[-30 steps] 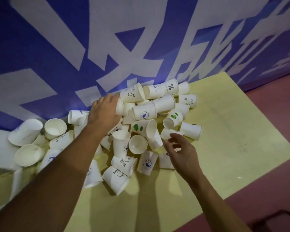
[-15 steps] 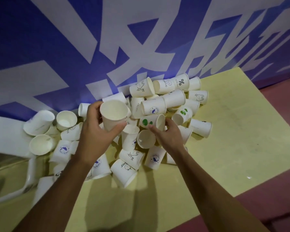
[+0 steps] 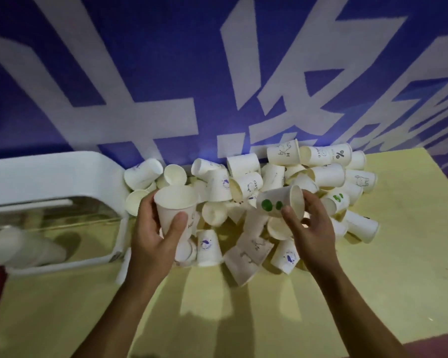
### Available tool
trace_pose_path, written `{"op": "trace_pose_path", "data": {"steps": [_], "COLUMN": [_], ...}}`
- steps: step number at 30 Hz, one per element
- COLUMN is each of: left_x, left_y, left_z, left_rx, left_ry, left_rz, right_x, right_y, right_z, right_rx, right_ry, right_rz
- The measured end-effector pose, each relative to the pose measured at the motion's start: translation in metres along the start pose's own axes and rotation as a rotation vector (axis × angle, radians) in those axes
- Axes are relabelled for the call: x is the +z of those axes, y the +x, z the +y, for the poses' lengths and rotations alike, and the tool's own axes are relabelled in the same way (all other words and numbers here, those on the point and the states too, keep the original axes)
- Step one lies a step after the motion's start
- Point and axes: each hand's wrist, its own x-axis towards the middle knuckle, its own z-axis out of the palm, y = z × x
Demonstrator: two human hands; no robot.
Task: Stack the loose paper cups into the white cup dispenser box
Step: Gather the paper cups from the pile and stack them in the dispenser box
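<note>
A: hands at that moment?
B: left hand was wrapped round a plain cup; cup upright, mouth up, thumb on the front wall; right hand gripped a green-dot cup near its rim; that one lay on its side, mouth toward the palm.
A: the rest?
B: pile of cups was heaped on the yellow table against the blue wall; white box lay just left of the pile, clear window up; a blurred stack seemed to lie inside; couldn't count it.
A: handling?
B: thin paper, near weightless by my guess; walls looked easy to dent; rolled rim was likely the stiffest part; I'd have held the upper wall lightly; squeezed oval, they probably wouldn't nest; tapered, so likely to jam if pushed hard.
</note>
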Motion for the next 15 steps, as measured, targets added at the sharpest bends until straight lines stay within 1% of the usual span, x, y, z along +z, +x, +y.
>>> {"op": "trace_pose_path", "data": {"steps": [4,7,11,15], "left_x": [-0.074,-0.139,-0.231,-0.311], "left_y": [-0.02,-0.032,-0.047,-0.051], "left_z": [-0.013,-0.02,-0.029,-0.043], "left_rx": [0.004,0.043,0.113,0.135], "left_ry": [0.014,0.033,0.133,0.211], "left_rz": [0.053,0.044,0.031,0.068], "right_x": [0.057,0.112,0.194,0.273], "right_y": [-0.029,-0.062,-0.112,-0.157], "right_z": [-0.041,-0.069,-0.104,-0.133], "right_rx": [-0.035,-0.078,-0.079,-0.107], "right_ry": [0.052,0.076,0.106,0.072], "right_rz": [-0.108,-0.185,-0.304,-0.349]}}
